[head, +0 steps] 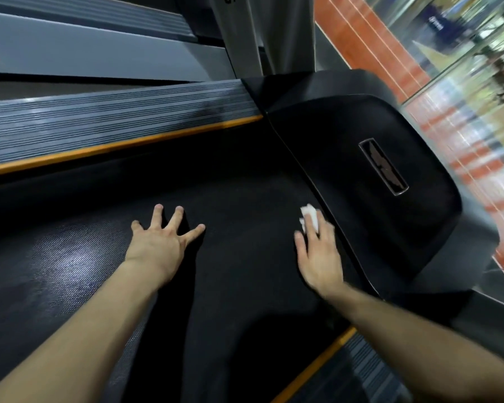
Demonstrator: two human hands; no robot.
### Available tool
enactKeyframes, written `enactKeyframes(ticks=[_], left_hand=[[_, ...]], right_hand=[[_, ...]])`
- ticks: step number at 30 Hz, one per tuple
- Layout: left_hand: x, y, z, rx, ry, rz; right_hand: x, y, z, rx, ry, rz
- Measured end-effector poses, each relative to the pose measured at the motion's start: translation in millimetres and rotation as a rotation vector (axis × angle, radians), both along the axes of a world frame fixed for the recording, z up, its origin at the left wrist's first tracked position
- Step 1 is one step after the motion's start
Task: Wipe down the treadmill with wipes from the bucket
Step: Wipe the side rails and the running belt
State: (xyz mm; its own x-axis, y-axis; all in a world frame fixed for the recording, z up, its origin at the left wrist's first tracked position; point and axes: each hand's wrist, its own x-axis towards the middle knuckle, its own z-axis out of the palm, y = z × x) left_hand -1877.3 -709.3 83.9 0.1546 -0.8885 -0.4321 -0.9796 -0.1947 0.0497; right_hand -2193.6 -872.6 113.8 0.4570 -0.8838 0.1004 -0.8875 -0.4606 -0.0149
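Orange floor [370, 33] with pale stripes and a glass wall [463, 97], both blurred, fill the upper right behind the treadmill [477, 312]. Its black belt [245, 286] runs from the lower left toward a black hood [346, 135] at the front, which carries an oblong badge [383, 167]. On the far side of the belt lies a ribbed grey rail [114, 126] edged with an orange strip [122, 146]; a like rail and strip show at the lower right edge. A grey upright [268, 33] rises behind the hood at the top of the view. Both bare forearms reach in from the bottom. The left hand [160, 242] lies palm down on the belt, near its middle, its fingers [177, 216] straight and spread wide, holding nothing. The right hand [320, 254] lies palm down near the front end of the belt, just beside the seam where belt meets hood; its fingers are straight and close together and press a white wipe [307, 213] against the belt. The wipe is crumpled, and most of it is hidden under the fingers, with its front part showing past the fingertips. The two hands are well apart, with bare belt between them. A pale sheen lies on the belt left of the left forearm.
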Motion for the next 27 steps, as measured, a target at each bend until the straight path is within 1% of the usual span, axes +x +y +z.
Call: enactKeyframes(ticks=[2,4,6,8,10,13,16,17,18,19,20,21,23,24,25,26,27], left_hand=[[-1,0,0,0.014,-0.004,-0.006],[-1,0,0,0.019,-0.017,-0.014],[1,-1,1,0.021,-0.014,-0.015],[2,0,0,0.013,-0.008,-0.014],[3,0,1,0.005,-0.005,-0.020],[2,2,3,-0.005,-0.015,-0.022],[2,1,5,-0.042,-0.018,-0.012],[2,1,6,-0.054,-0.019,-0.012],[2,1,7,-0.068,-0.020,-0.013],[3,3,9,-0.082,-0.020,-0.010],[4,5,12,-0.096,-0.018,-0.003],[5,7,16,-0.104,-0.015,0.007],[9,12,26,-0.117,0.007,0.049],[10,16,30,-0.123,0.020,0.091],[12,22,31,-0.127,0.026,0.155],[14,29,32,-0.128,0.024,0.230],[16,37,31,-0.124,0.030,0.292]], right_hand=[[-17,24,-11,0.013,-0.045,-0.047],[11,1,-18,0.040,-0.078,-0.122],[64,-39,-16,0.066,-0.092,-0.075],[111,-74,-6,0.142,-0.063,0.022],[127,-87,0,0.192,-0.065,0.051],[80,-64,-2,0.150,-0.046,0.050],[14,-37,-5,0.110,-0.039,-0.036],[12,-32,-4,0.119,-0.038,-0.097],[21,-29,-5,0.130,-0.070,-0.188],[37,-21,-4,0.144,-0.107,-0.230],[58,-8,-7,0.154,-0.127,-0.162],[81,13,-10,0.166,-0.125,0.029],[118,71,-20,0.259,-0.041,0.547],[126,98,-23,0.324,0.028,0.754],[129,111,-21,0.352,0.088,0.890],[130,105,-18,0.335,0.087,0.949],[129,86,-16,0.267,0.053,0.905]])
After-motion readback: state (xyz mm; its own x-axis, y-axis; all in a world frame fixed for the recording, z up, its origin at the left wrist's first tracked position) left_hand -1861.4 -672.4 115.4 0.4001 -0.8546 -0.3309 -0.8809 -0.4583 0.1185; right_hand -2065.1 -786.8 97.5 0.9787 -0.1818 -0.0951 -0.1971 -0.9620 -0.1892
